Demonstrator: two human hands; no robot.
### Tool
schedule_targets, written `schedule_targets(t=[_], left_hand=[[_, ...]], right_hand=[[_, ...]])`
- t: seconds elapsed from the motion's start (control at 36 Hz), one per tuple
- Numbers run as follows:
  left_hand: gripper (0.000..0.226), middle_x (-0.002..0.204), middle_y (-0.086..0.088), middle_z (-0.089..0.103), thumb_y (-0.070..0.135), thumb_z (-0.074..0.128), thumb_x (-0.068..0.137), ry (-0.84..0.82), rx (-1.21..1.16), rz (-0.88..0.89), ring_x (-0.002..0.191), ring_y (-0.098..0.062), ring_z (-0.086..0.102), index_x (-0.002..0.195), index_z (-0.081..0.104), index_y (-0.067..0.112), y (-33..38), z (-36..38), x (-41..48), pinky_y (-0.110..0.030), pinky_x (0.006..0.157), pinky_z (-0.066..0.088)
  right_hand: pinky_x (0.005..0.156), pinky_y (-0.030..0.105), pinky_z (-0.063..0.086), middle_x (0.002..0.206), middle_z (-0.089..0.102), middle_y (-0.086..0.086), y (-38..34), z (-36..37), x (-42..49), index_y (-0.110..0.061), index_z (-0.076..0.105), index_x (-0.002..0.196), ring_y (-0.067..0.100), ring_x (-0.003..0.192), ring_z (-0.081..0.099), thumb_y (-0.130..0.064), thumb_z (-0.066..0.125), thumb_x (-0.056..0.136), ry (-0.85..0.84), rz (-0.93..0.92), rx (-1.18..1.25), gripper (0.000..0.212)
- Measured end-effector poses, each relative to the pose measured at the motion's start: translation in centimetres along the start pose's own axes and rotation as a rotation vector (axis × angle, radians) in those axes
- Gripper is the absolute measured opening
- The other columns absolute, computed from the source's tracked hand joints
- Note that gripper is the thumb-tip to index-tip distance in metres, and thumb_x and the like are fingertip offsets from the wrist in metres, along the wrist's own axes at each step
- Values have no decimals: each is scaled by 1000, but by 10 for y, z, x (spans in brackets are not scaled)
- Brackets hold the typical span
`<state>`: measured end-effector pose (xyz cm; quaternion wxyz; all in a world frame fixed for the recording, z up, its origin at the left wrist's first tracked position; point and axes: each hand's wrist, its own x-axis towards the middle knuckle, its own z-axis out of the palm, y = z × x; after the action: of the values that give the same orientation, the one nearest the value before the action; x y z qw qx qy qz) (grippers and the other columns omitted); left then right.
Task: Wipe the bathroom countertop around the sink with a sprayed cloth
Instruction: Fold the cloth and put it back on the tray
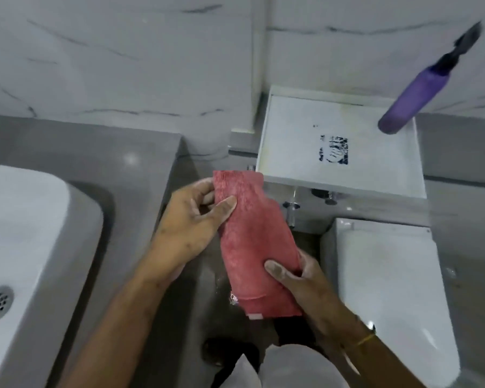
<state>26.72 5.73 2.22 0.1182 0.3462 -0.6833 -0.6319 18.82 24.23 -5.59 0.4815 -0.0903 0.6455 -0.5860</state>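
Grey countertop (95, 152), 1 sink (25, 219); 2 hands w/ 1 red cloth (252, 242).

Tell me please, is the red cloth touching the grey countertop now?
Apart. The head view shows the red cloth held up between the left hand and right hand, over the floor gap, right of the countertop edge.

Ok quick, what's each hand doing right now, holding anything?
Left hand: closed on the upper end of the red cloth, thumb on top.
Right hand: closed on the cloth's lower part.
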Motion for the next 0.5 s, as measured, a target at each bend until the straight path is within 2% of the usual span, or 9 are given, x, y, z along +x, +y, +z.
schedule_targets(t=[0.11,0.17,0.19,0.22,0.28,0.39,0.44,0.5], left_hand=[[13,82,14,78,16,64,90,-49,57,66,77,-5,75,95,71,26,41,45,75,-13,60,56],[10,78,16,77,20,65,90,3,81,94,75,-2,74,94,71,26,60,65,120,-12,60,55],[12,79,16,77,23,64,90,41,117,110,76,-1,73,101,70,24,68,73,141,-12,59,55],[23,87,16,75,27,64,90,72,174,119,78,-2,73,113,67,21,75,81,159,-13,62,56],[48,108,8,66,30,63,90,100,312,100,93,-8,67,133,50,15,75,96,192,-21,76,56],[57,128,-15,59,27,62,89,-43,685,-40,120,-33,56,137,40,6,34,128,222,-42,102,47],[59,130,-20,55,29,62,89,-87,854,-107,122,-37,53,139,37,9,8,141,219,-48,103,46],[63,138,-21,44,31,61,89,-26,1005,-93,128,-39,44,142,32,14,-10,150,214,-52,104,44]], right_hand=[[65,16,56,95,74,-21,-42,-40,28,-34,61,104,4,86,72,-39,73,71,58,-76,66,34],[66,19,57,99,75,-14,-67,-59,53,-29,60,112,7,87,73,-43,72,73,81,-110,73,43],[68,21,59,103,75,-8,-79,-66,68,-25,59,118,10,90,72,-45,71,75,95,-127,54,49],[73,25,60,109,73,-5,-91,-72,83,-22,55,124,12,94,72,-47,69,77,105,-140,13,55],[87,34,58,122,65,0,-107,-84,116,-18,45,134,19,105,67,-46,64,85,122,-160,-173,59],[96,41,49,122,60,14,-108,-109,174,-3,37,131,31,111,59,-31,62,89,233,-169,-604,57],[103,45,42,131,52,22,-101,-116,188,3,30,137,35,121,50,-28,62,89,290,-151,-714,65],[106,40,38,133,47,22,-94,-121,195,2,31,139,33,123,44,-25,62,90,329,-167,-793,64]])
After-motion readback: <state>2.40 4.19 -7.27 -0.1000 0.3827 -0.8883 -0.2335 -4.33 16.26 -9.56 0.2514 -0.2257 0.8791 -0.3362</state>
